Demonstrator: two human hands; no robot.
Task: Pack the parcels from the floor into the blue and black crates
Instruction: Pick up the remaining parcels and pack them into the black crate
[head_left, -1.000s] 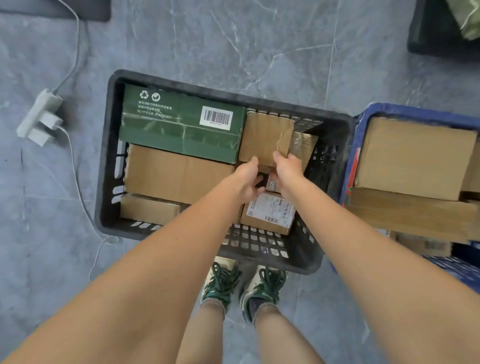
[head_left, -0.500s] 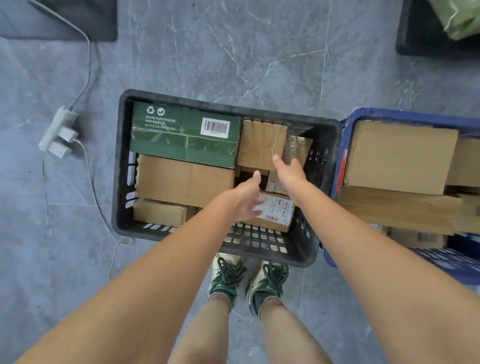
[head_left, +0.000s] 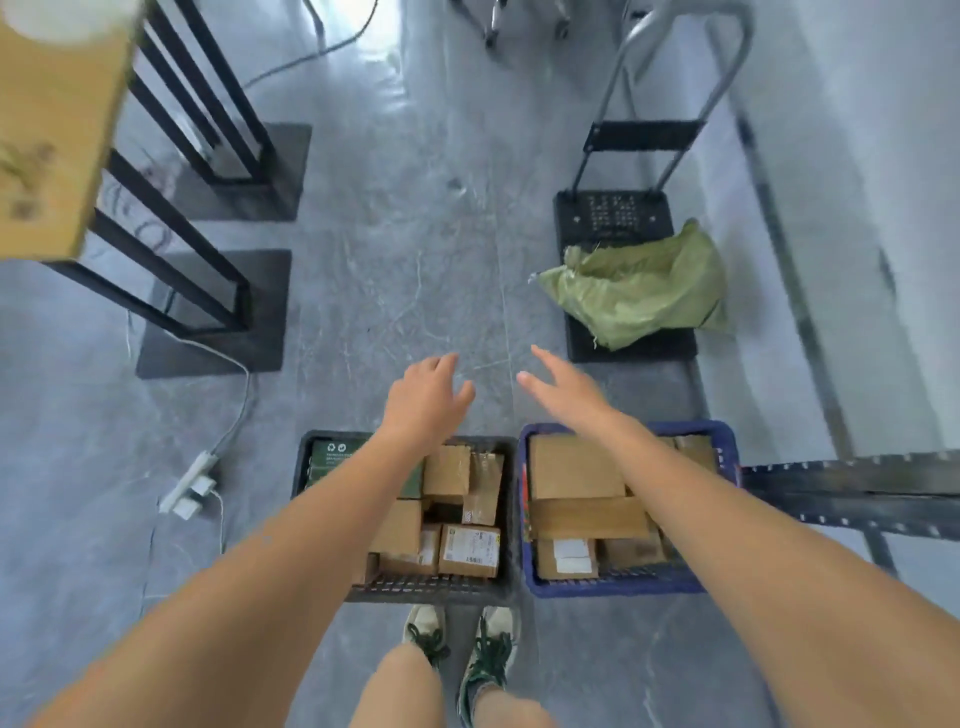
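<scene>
The black crate sits on the floor in front of my feet, holding several brown cardboard parcels and a green box. To its right the blue crate is filled with brown parcels. My left hand and my right hand are raised above the far edges of the crates, over bare floor. Both hold nothing, with fingers spread and relaxed.
A hand trolley with a green woven sack stands beyond the blue crate. Black metal table legs on base plates stand at the left, with a white power strip and cable. A dark perforated rail lies at the right.
Both hands have let go of the small parcel in the black crate and lifted up and forward, empty. The view has pulled back and up, showing more of the room.
</scene>
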